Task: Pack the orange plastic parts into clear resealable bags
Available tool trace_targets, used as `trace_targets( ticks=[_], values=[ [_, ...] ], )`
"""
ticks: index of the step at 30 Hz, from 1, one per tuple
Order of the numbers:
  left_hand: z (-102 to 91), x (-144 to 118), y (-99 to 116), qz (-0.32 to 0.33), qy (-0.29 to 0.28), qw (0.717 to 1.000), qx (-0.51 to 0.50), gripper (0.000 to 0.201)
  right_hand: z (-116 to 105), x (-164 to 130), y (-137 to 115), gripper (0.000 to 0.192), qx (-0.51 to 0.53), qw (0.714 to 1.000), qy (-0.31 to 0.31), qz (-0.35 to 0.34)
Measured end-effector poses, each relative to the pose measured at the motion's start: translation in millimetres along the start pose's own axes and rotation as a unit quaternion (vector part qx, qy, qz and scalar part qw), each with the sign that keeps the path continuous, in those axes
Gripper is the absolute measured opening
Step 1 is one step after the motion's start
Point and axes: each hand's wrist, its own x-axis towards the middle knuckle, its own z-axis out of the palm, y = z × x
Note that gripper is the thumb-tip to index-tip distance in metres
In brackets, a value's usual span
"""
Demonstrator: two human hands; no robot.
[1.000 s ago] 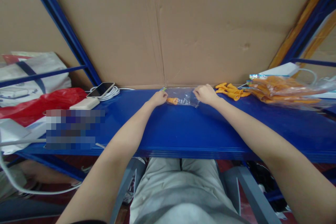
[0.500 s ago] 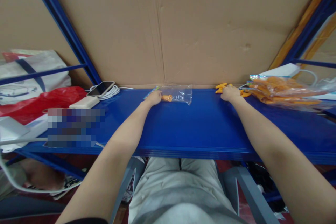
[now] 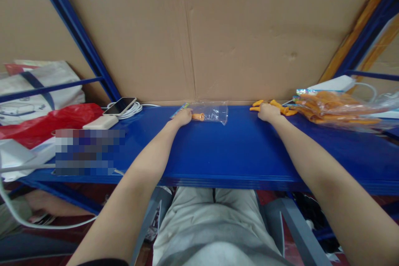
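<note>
My left hand [image 3: 183, 117] is closed at the left end of a clear plastic bag [image 3: 215, 112] with a colourful header strip [image 3: 181, 109], lying flat on the blue shelf table. Beside the fingers an orange tubular plastic piece [image 3: 198, 116] with a flared end shows; whether it is inside the bag or under it I cannot tell. Farther right, my right hand [image 3: 268, 111] is closed among several loose orange pieces [image 3: 283, 109]. One slim orange piece [image 3: 254, 109] sticks out left of its fingers, and my hand hides the rest of it.
At right lies a clear bag packed with orange pieces [image 3: 330, 106], near a white box [image 3: 332, 84]. A phone [image 3: 121, 106], coiled white cable [image 3: 132, 109], pale power bank [image 3: 100, 122] and red plastic bag [image 3: 71, 116] sit at left. Cardboard [image 3: 233, 33] stands behind the blue table [image 3: 230, 153].
My right hand has shifted slightly left, with an orange piece poking out from its fingers. More loose orange pieces show to its right. My left hand and the clear bag stay in place.
</note>
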Motion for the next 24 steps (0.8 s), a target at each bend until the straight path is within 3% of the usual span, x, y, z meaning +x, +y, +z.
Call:
trace_targets(
  ticks=[3,11,18,21,24],
  values=[
    [-1.5,-1.3,1.7,0.001,0.0,1.0,-0.007,0.048,-7.4,-5.6,-13.8,0.042,-0.014,1.0,-0.018,0.002],
    [-1.5,-1.3,1.2,-0.001,-0.003,1.0,-0.003,0.047,-22.5,-16.6,-41.4,0.036,0.03,0.999,0.005,-0.034],
    [1.2,1.8,-0.7,-0.002,-0.008,1.0,0.001,0.047,-17.3,-9.0,-45.5,0.017,0.137,0.981,-0.094,-0.094],
    [1.3,1.8,-0.4,-0.002,-0.01,1.0,0.001,0.048,-14.2,-7.0,-47.5,0.015,0.179,0.972,-0.076,-0.133],
    [0.9,1.3,0.0,-0.001,-0.011,1.0,0.0,0.048,-15.8,-7.8,-49.9,0.02,0.15,0.978,-0.037,-0.142]
  ],
)
